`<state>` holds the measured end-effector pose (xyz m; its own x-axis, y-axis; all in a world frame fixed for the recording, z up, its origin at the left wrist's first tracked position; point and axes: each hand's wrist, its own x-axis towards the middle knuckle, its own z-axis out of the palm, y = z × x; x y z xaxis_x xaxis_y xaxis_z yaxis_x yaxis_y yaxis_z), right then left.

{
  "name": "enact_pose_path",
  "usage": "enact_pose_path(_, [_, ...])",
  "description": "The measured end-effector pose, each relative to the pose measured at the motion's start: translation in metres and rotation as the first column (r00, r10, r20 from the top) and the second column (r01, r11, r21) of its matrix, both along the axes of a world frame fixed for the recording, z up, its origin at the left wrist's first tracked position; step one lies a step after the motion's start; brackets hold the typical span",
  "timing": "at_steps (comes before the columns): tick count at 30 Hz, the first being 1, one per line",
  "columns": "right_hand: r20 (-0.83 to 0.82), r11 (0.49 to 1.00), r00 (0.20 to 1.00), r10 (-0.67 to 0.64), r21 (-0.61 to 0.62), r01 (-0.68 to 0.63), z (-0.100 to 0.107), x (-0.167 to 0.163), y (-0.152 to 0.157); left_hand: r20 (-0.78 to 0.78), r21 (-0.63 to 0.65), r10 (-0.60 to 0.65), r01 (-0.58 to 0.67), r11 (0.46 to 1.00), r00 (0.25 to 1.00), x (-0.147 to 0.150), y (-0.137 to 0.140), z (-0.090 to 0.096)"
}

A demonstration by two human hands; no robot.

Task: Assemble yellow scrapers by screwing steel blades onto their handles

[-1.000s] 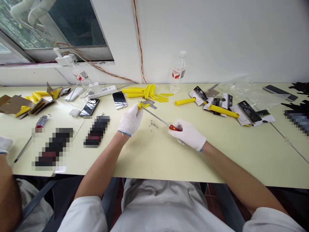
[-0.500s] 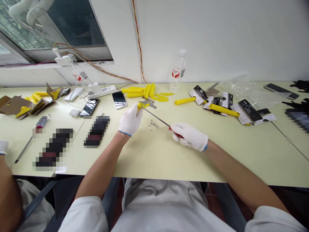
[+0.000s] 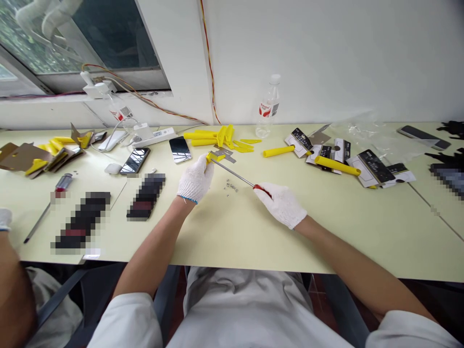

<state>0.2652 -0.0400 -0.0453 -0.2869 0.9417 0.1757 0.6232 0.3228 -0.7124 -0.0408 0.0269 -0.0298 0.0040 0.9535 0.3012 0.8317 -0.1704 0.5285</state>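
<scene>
My left hand [image 3: 196,179], in a white knit glove, is closed around a small yellow plastic part [image 3: 216,156]. My gloved right hand [image 3: 281,200] grips a screwdriver by its red handle [image 3: 261,189]. The long metal shaft [image 3: 234,172] slants up to the left, its tip at the yellow part; whether it sits in a screw I cannot tell. Below the shaft lie several small screws [image 3: 231,186] on the table. Flat grey metal blades [image 3: 225,154] rest just behind the yellow part. Beyond them is a pile of yellow plastic handles and pieces [image 3: 228,135].
A water bottle [image 3: 268,108] stands near the wall. To the right lie yellow handles [image 3: 337,165] with black-and-white cards [image 3: 373,166]. Phones [image 3: 135,160], a power strip [image 3: 155,137] and another screwdriver [image 3: 49,203] are leftward. A co-worker's arm [image 3: 14,285] shows at far left.
My right hand has turned on the screwdriver handle, with the wrist lower and more of the red handle showing. My left hand holds the yellow part in nearly the same place.
</scene>
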Motion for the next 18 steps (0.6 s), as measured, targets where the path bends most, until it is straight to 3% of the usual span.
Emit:
enact_pose_path(2, [-0.079, 0.978, 0.996, 0.049, -0.199, -0.064, 0.008, 0.001, -0.001, -0.001, 0.000, -0.007, 0.007, 1.000, 1.000, 0.000, 0.000, 0.000])
enact_pose_path(5, [-0.284, 0.835, 0.959, 0.022, -0.522, -0.174, 0.019, 0.002, -0.001, -0.018, -0.009, -0.013, 0.013, 1.000, 1.000, 0.000, 0.000, 0.000])
enact_pose_path(7, [-0.347, 0.755, 0.937, -0.044, -0.625, -0.197, 0.022, 0.003, -0.001, -0.027, -0.018, -0.015, 0.014, 1.000, 1.000, 0.000, 0.000, -0.001])
enact_pose_path(8, [-0.327, 0.751, 0.942, -0.069, -0.639, -0.167, 0.022, 0.004, 0.000, -0.028, -0.023, -0.016, 0.015, 1.000, 0.999, 0.001, 0.000, -0.001])
enact_pose_path(10, [-0.223, 0.819, 0.969, -0.106, -0.572, -0.042, 0.018, 0.004, 0.001, -0.020, -0.028, -0.017, 0.016, 0.999, 1.000, 0.001, 0.000, -0.001])
enact_pose_path(13, [-0.056, 0.968, 0.989, -0.137, -0.221, 0.122, 0.006, 0.004, 0.001, -0.004, -0.034, -0.008, 0.008, 0.999, 1.000, 0.003, 0.000, 0.000])
enact_pose_path(15, [0.039, 0.992, 0.991, -0.126, 0.015, 0.126, -0.001, 0.003, 0.000, -0.005, -0.041, -0.005, 0.005, 0.999, 1.000, 0.003, -0.001, 0.001])
enact_pose_path(18, [0.145, 0.982, 0.982, -0.123, 0.163, 0.099, -0.008, 0.001, -0.003, -0.014, -0.045, -0.001, 0.000, 0.999, 1.000, 0.005, -0.002, 0.003])
